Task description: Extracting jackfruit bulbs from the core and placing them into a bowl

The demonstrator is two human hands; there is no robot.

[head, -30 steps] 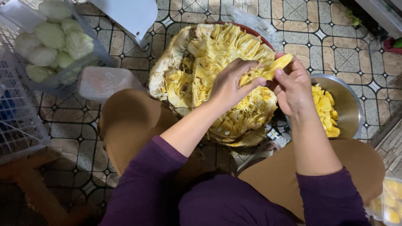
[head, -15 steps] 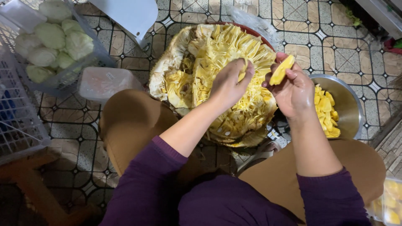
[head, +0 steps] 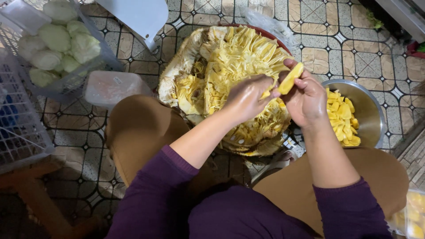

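Over the cut jackfruit (head: 230,75), right hand (head: 306,99) grasping yellow pod (head: 291,79), left hand (head: 246,96) pinching it

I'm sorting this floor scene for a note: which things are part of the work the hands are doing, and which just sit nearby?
In use:
left hand
right hand
yellow fruit pod
opened jackfruit
metal bowl of pods

Lying about:
crate of cabbages
clear lidded tub
white wire basket

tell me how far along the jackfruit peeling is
Done: the steel bowl already holds a pile of cleaned yellow pods. In hand: both hands work one yellow pod, right hand gripping it, left hand picking at it. Left: the opened jackfruit looks full of pale strands and pods.
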